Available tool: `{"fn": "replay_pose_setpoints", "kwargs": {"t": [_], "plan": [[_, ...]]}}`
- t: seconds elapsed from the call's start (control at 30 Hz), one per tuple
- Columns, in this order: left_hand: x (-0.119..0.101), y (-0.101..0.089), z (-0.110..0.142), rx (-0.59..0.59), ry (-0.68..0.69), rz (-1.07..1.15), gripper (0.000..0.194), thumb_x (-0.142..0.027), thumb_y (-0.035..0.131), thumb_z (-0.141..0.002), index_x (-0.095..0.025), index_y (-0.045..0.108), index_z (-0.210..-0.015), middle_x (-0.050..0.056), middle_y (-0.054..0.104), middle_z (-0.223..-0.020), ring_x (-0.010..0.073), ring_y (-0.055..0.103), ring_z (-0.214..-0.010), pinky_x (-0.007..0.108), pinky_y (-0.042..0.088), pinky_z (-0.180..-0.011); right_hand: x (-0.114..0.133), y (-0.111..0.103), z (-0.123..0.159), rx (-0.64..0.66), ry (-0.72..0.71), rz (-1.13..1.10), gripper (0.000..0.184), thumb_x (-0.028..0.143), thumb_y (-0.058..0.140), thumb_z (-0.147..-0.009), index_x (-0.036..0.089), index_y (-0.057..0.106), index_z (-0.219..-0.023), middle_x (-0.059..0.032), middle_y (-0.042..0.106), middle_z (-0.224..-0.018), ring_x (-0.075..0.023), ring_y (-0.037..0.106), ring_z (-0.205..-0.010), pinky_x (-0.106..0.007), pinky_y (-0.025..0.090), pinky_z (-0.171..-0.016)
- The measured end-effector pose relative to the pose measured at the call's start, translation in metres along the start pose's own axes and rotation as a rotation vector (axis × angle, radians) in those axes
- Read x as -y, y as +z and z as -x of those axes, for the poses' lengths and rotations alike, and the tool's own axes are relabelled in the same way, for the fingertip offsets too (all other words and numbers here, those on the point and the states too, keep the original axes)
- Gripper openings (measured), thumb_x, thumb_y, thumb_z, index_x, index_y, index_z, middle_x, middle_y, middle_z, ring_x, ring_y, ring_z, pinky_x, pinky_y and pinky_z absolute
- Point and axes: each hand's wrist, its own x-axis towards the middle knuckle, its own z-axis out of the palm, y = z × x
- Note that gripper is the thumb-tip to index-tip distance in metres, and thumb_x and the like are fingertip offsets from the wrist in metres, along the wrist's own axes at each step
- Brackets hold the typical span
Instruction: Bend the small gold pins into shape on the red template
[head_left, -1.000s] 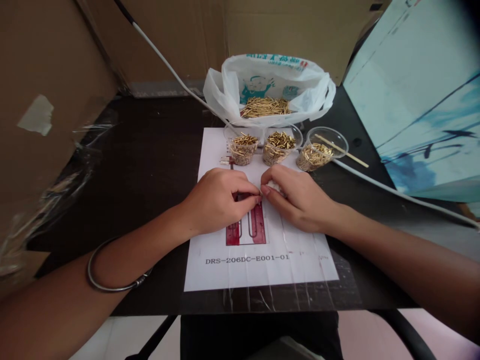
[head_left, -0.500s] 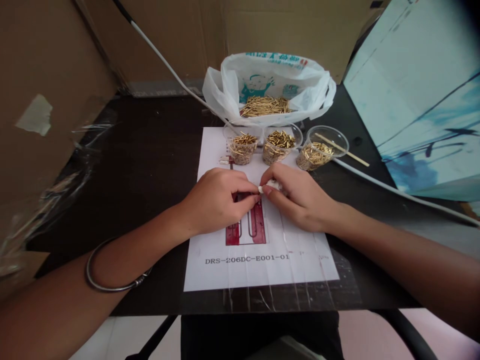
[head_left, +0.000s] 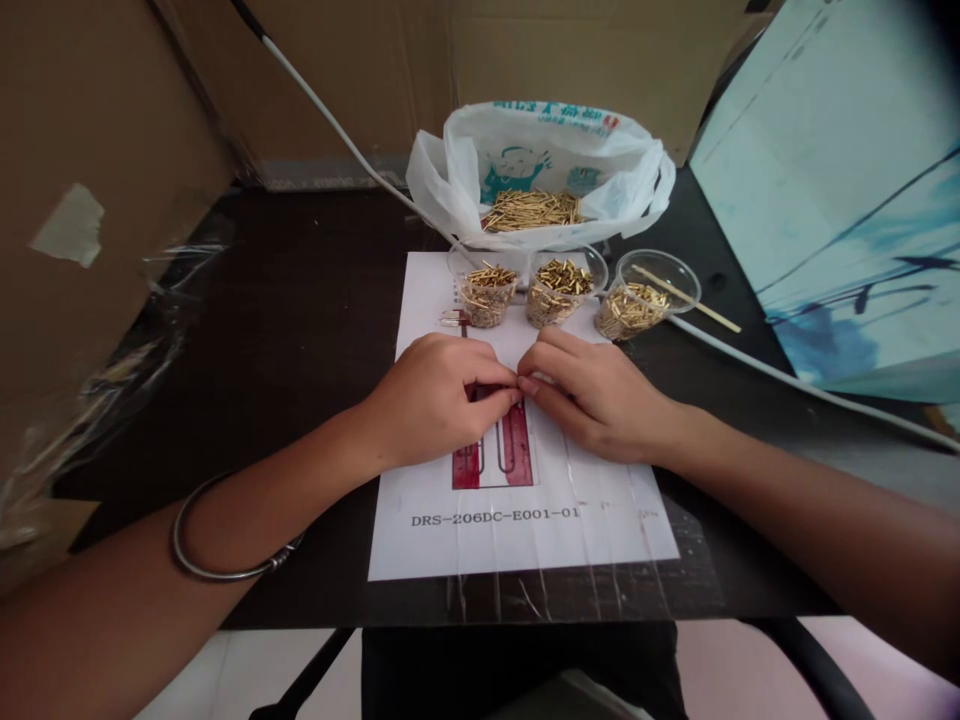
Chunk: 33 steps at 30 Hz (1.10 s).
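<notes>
Thumb and forefinger of my left hand (head_left: 448, 402) are pinched together over the middle of a printed sheet (head_left: 517, 550). My right hand (head_left: 596, 395) is closed too, its fingertips meeting those of the left. Whatever lies between the fingertips is too small and covered to make out. Under the hands the sheet carries a dark red diagram (head_left: 517, 455), partly hidden. Just beyond stand a left clear cup (head_left: 484, 305), a middle clear cup (head_left: 553, 303) and a right clear cup (head_left: 630, 315), all holding small gold-coloured metal pins.
Behind the cups sits an open white plastic bag (head_left: 559, 150) with longer gold-coloured pins (head_left: 532, 210). A thin stick (head_left: 716, 318) lies across the right cup's rim. A white cable (head_left: 817, 385) crosses the dark table (head_left: 300, 300). Cardboard (head_left: 345, 90) walls the back and left.
The right fingers have closed in, and the small white piece seen between them before is now hidden. The left hand has hardly moved; the view has shifted slightly.
</notes>
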Motion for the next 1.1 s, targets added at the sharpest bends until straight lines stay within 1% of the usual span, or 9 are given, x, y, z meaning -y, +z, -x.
{"fn": "replay_pose_setpoints", "kwargs": {"t": [0.23,0.47,0.7,1.1], "plan": [[0.0023,0.0019,-0.0002,-0.022,-0.024,0.012,0.014,-0.023,0.063,-0.082,-0.02,0.076,-0.081,0.0,0.067,-0.069,0.012,0.059,-0.065,0.025,0.043,-0.062,-0.0013,-0.0005,0.0006,-0.001,-0.008,-0.032,0.019,0.025,0.04,-0.094,0.016,0.055,-0.089,-0.0031,0.047,-0.085,-0.0135,0.046,-0.071,-0.029,0.033,-0.062],[0.002,0.0016,0.0002,-0.02,-0.044,0.039,0.009,-0.022,0.067,-0.08,-0.021,0.076,-0.081,-0.001,0.07,-0.074,0.0123,0.061,-0.068,0.026,0.044,-0.063,-0.0043,0.0002,0.0007,-0.062,-0.016,-0.092,0.014,0.022,0.043,-0.093,0.015,0.055,-0.09,-0.002,0.046,-0.082,-0.0132,0.044,-0.073,-0.029,0.033,-0.064],[0.0011,0.0015,-0.0007,-0.03,-0.035,0.045,0.009,-0.022,0.068,-0.079,-0.019,0.076,-0.08,-0.001,0.068,-0.074,0.0124,0.06,-0.071,0.026,0.044,-0.065,-0.0046,0.0015,0.0011,-0.058,-0.042,-0.086,0.017,0.025,0.044,-0.094,0.015,0.057,-0.091,-0.0019,0.046,-0.084,-0.0127,0.045,-0.073,-0.029,0.034,-0.064],[0.0029,-0.0013,-0.0011,-0.035,-0.049,0.067,0.005,-0.02,0.071,-0.075,-0.018,0.075,-0.077,-0.001,0.068,-0.073,0.0105,0.06,-0.07,0.023,0.043,-0.067,-0.0039,0.001,0.0003,-0.026,-0.021,-0.054,0.02,0.027,0.044,-0.094,0.016,0.06,-0.092,-0.0025,0.048,-0.084,-0.0129,0.047,-0.073,-0.028,0.034,-0.065]]}}
